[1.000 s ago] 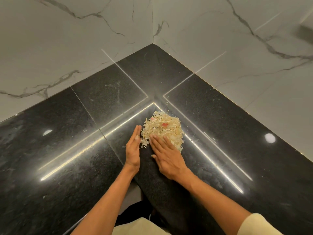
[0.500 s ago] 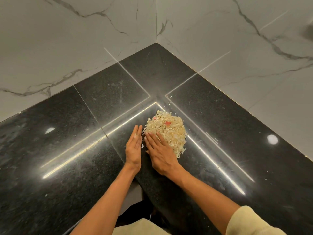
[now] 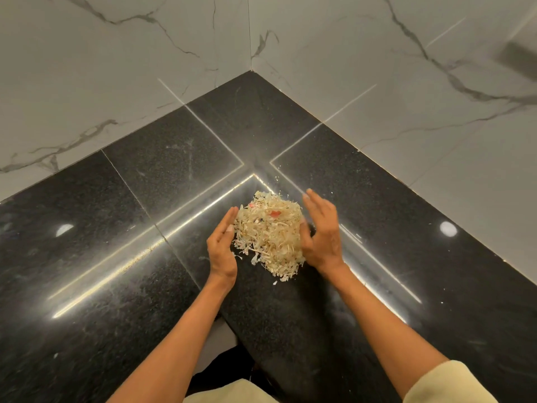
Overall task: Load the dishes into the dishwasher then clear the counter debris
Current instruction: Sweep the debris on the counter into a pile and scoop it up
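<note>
The debris pile (image 3: pixel 268 234) is cupped between the left hand (image 3: pixel 222 251) and right hand (image 3: pixel 321 231) on the black desk (image 3: pixel 116 257) near its corner, each grip released with fingers straight, so clearing looks underway, dishwasher unseen, no writing readable.

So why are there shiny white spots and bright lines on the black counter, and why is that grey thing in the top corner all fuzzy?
In the head view, the glossy black counter mirrors lights: round glare spots and long bright streaks. The grey thing at the upper right is smeared, too blurred to tell what it is. The pile of scraps between the hands is sharp.
</note>
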### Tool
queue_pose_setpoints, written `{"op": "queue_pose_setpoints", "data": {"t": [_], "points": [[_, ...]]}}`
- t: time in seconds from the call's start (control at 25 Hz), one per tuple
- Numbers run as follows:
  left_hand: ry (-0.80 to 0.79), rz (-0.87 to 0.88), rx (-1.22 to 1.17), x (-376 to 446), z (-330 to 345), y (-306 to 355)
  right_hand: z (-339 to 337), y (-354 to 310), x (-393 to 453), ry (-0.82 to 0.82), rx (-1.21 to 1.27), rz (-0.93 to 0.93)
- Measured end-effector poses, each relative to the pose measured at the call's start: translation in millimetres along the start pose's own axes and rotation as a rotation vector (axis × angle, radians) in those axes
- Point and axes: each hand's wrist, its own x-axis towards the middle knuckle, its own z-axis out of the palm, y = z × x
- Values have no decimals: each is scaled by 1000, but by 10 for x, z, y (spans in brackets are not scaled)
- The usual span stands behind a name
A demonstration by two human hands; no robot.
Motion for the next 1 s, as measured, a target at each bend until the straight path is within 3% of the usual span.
{"op": "queue_pose_setpoints", "data": {"t": [0.08, 0.2, 0.28, 0.44, 0.6, 0.68, 0.84, 1.0], "points": [[-5, 11, 49, 134, 21, 82, -79, 231, 182, -62, -47, 192], [-53, -23, 136, 339, 28, 135, -96, 553, 309, -297, -213, 441], [-77, -62, 166, 426, 8, 100, -30, 555, 267, -355, -252, 383], [-120, -80, 225, 435, 17, 42, 82, 228, 64, -577, 23, 124], [-144, -80, 255, 473, 36, 53, -6, 361, 479, -297, 93, 369], [-154, -73, 263, 485, 16, 41, 14, 446, 616, -358, 12, 385], [-181, -76, 365, 601, 92, -60, 220, 287, 753, -640, 45, 69], [-192, -113, 457, 645, 57, -172, 429, 251, 1300, -545, 156, 216]]}}
